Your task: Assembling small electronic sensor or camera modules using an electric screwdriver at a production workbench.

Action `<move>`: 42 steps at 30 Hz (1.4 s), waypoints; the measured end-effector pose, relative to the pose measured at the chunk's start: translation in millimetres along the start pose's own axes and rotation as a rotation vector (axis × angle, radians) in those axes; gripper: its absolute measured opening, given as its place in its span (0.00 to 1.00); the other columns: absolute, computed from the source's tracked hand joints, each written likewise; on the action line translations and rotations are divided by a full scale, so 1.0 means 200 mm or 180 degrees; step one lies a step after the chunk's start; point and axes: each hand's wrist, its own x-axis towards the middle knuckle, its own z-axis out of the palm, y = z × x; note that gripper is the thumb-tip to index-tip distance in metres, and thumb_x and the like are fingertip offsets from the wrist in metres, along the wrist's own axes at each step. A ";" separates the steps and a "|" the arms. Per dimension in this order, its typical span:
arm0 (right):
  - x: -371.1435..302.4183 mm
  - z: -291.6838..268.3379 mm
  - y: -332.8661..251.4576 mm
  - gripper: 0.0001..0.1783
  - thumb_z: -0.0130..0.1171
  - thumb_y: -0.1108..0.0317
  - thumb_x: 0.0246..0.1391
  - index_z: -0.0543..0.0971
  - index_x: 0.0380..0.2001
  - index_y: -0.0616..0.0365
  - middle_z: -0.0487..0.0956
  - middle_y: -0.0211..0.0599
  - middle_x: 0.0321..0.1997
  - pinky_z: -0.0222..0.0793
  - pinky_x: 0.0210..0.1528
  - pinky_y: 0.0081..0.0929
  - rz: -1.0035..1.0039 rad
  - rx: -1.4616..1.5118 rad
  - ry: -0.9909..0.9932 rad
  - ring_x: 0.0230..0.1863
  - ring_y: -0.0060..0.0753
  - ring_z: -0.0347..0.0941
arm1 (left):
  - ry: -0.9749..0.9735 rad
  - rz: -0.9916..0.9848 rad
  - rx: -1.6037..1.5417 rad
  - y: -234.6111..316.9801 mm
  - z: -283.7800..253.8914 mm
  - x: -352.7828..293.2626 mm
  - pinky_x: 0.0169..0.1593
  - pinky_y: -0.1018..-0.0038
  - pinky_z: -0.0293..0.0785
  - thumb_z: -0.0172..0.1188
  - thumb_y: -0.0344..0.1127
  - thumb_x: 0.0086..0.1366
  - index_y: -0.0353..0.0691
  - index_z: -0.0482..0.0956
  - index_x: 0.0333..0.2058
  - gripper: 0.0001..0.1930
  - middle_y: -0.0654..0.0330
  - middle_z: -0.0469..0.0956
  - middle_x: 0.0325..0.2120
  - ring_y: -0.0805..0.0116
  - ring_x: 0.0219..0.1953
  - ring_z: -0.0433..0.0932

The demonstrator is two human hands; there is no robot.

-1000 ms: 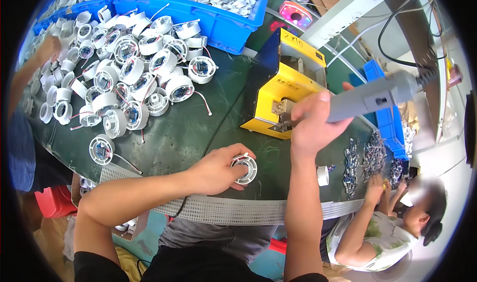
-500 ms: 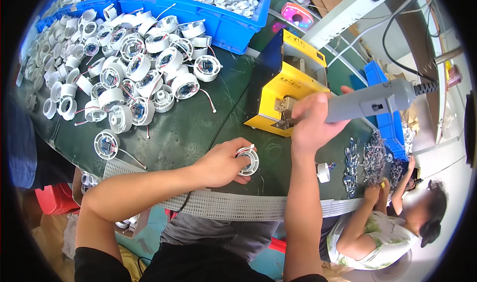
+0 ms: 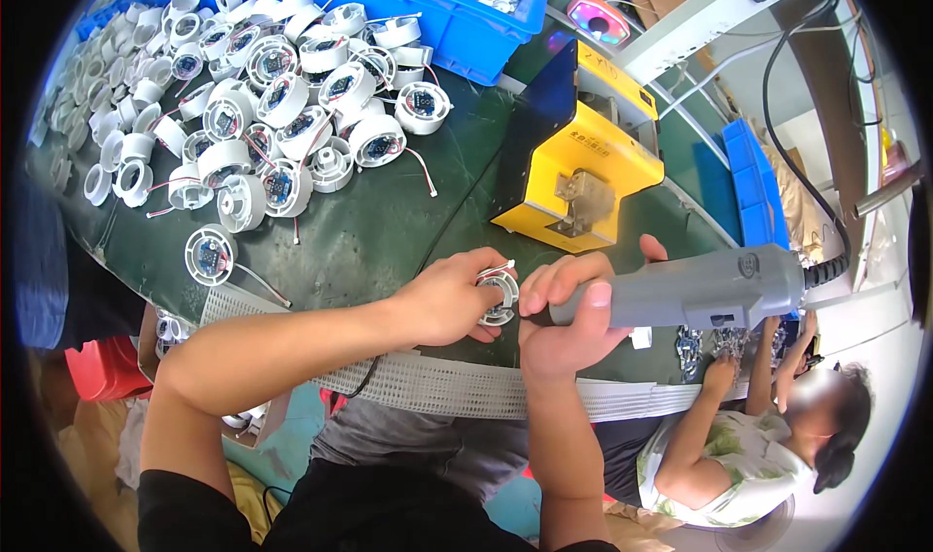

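My left hand is closed around a small white round housing, its open face with a circuit board turned toward my right. A short wire with a white connector sticks out by the fingers. Wrapped about the front end of a grey electric screwdriver is my right hand. The screwdriver lies nearly level, its nose pointed at the housing; my fingers hide its bit, so I cannot tell if it touches. Beyond both hands stands a yellow and black screw feeder with a metal outlet on its front.
Many white housings with boards and wires are heaped at the left. Blue bins stand behind them. A perforated strip runs along the near table edge. At right, a co-worker handles small wired parts. A black cable hangs above.
My right hand has brought the screwdriver from the screw feeder's outlet down and left to the housing. My left hand, still holding the housing, has shifted slightly. The view has moved a little.
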 end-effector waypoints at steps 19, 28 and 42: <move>-0.06 -0.05 0.04 0.31 0.52 0.66 0.58 0.50 0.59 0.60 0.69 0.39 0.23 0.70 0.25 0.26 0.0020 -0.0202 -0.0394 0.20 0.30 0.68 | 0.0057 0.0235 0.0083 -0.02 0.01 0.02 0.39 0.69 0.84 0.52 0.30 0.67 0.32 0.71 0.50 0.15 0.51 0.78 0.40 0.64 0.37 0.82; -0.13 -0.80 -0.25 0.23 0.70 0.67 0.43 0.76 0.45 0.61 0.74 0.46 0.45 0.66 0.53 0.44 -0.0054 -0.5127 0.0267 0.49 0.53 0.69 | 0.4014 0.3058 0.3522 0.37 -0.31 -0.19 0.65 0.51 0.57 0.60 0.24 0.51 0.48 0.64 0.63 0.37 0.42 0.50 0.67 0.35 0.66 0.54; -0.32 -0.36 -0.25 0.17 0.71 0.64 0.46 0.77 0.36 0.61 0.76 0.42 0.35 0.69 0.44 0.34 -0.0887 -0.2912 -0.0736 0.39 0.42 0.73 | -0.1559 0.0969 -0.0121 0.00 0.06 -0.09 0.58 0.72 0.70 0.60 0.33 0.67 0.34 0.61 0.62 0.28 0.54 0.71 0.53 0.71 0.54 0.71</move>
